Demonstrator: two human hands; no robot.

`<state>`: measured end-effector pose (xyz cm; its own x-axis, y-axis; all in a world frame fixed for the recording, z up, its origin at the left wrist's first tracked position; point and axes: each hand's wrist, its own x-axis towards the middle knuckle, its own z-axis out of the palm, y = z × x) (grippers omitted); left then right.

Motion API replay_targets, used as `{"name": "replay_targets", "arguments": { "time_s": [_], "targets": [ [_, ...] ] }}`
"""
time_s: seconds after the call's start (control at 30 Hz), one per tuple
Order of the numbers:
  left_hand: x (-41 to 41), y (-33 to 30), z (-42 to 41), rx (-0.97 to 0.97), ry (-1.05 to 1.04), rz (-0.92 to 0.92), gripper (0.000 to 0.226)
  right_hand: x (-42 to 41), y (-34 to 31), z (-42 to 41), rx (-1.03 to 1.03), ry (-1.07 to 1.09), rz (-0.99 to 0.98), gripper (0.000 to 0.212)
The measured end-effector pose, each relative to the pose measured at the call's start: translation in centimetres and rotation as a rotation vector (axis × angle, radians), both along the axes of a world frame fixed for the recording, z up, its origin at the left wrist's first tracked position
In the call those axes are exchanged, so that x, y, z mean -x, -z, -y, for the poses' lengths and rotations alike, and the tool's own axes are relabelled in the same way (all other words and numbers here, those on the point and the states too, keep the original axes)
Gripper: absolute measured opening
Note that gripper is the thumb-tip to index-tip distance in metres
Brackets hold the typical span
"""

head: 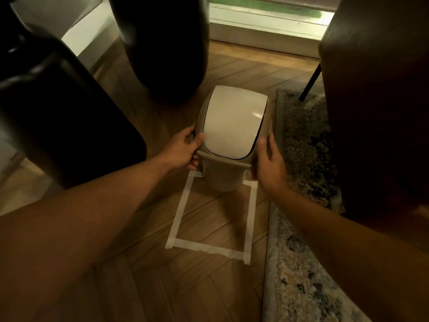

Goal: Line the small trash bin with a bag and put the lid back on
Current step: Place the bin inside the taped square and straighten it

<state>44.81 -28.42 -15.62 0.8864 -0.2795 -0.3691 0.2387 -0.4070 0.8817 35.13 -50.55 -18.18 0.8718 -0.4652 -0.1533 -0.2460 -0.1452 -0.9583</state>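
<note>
A small beige trash bin (221, 178) stands on the wooden floor at the far end of a taped rectangle (180, 205). Its lid (233, 123), beige with a white swing flap, sits on top of the bin. My left hand (184, 149) grips the lid's left rim, thumb on top near the flap. My right hand (269, 162) holds the lid's right rim, fingers curled under the edge. No bag shows anywhere in view.
A dark seat (62, 117) stands at the left and a dark rounded object (166, 47) behind the bin. Another dark chair (380, 108) with a thin leg (310, 83) is at the right, over a patterned rug (301, 228). A window sill (267, 26) runs along the back.
</note>
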Motion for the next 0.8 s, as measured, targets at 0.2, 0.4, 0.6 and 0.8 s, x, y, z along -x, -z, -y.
{"name": "replay_targets", "arguments": {
  "time_s": [0.2,0.4,0.6,0.8],
  "targets": [
    [0.1,-0.3,0.2,0.038,-0.031,-0.001,0.068,1.3,0.5,-3.0,0.081,0.069,0.058,0.081],
    [1.2,-0.1,0.3,0.101,-0.083,0.002,0.067,1.1,-0.2,-2.3,-0.074,0.098,0.086,0.073],
    [2.1,-0.7,0.3,0.111,-0.093,-0.015,0.064,1.7,-1.0,-2.2,-0.133,0.102,0.069,0.077],
    [3.9,-0.5,-0.8,0.12,-0.067,0.03,0.058,3.8,-1.1,-2.4,-0.1,0.044,0.049,0.077]
  ]
}}
